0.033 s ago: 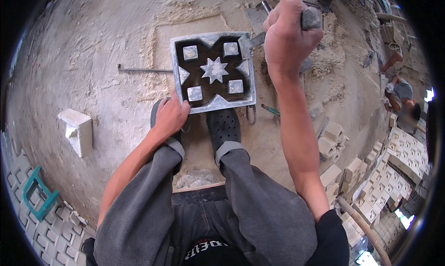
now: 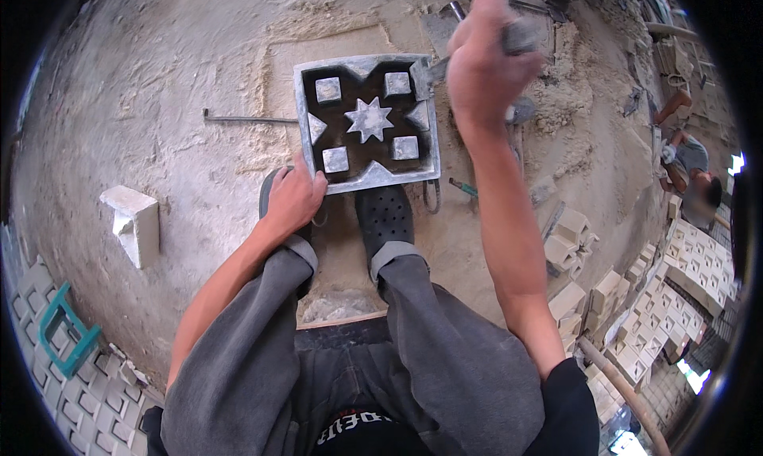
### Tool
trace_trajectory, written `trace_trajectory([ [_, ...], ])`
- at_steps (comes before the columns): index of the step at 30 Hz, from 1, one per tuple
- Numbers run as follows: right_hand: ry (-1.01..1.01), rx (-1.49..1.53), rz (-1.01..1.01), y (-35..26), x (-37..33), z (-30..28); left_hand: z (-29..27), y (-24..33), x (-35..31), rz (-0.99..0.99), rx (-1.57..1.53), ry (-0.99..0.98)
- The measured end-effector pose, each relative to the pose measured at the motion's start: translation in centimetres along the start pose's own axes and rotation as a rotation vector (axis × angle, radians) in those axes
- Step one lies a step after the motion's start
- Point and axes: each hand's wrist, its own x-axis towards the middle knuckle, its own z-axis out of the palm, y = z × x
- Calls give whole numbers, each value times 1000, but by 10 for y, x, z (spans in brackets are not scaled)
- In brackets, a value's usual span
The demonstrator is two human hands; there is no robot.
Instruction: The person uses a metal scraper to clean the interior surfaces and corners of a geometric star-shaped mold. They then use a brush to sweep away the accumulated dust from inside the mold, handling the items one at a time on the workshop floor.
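Observation:
A square grey metal mould (image 2: 367, 183) with a raised star and several square blocks inside sits in front of my feet. My left hand (image 2: 296, 194) grips its near left corner, thumb on the rim and fingers at the side. Held up by the mould's far right side, my right hand (image 2: 489, 70) is closed around a flat-bladed scraper-like tool (image 2: 438, 69); motion blurs it. The blade points left and lies at or just above the mould's right rim; contact cannot be told. The tool's grey butt end shows past my fist.
A thin metal bar (image 2: 250, 118) juts left of the mould. A white block (image 2: 137, 225) stands on the floor at left, near a teal frame (image 2: 65, 329). Pale patterned blocks (image 2: 664, 313) are stacked at right. Another person (image 2: 690, 158) crouches at far right.
My right hand has shifted slightly left with the tool and is more blurred. The mould has moved a hair to the right, my left hand still on it.

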Motion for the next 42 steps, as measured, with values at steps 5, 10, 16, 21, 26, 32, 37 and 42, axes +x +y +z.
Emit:
trace_trajectory([
  [5,-68,-233,-85,31,3,0,1,7,5,54,9,13],
  [10,-35,-79,8,-40,16,20,8,-15,-5,203,214,113],
  [16,-18,-307,-164,55,14,2,-7,13,3,102,95,4],
  [21,23,-169,33,-10,17,17,-1,1,-6,-20,-2,24],
  [26,13,-157,-69,79,8,-25,2,13,4,45,26,17],
  [32,7,-200,-94,24,29,-4,2,1,-1,38,18,87],
  [37,171,-392,54,50,-10,-1,6,-5,2,236,204,8],
  [42,184,-153,159,19,8,3,-1,2,2,27,-18,55],
])
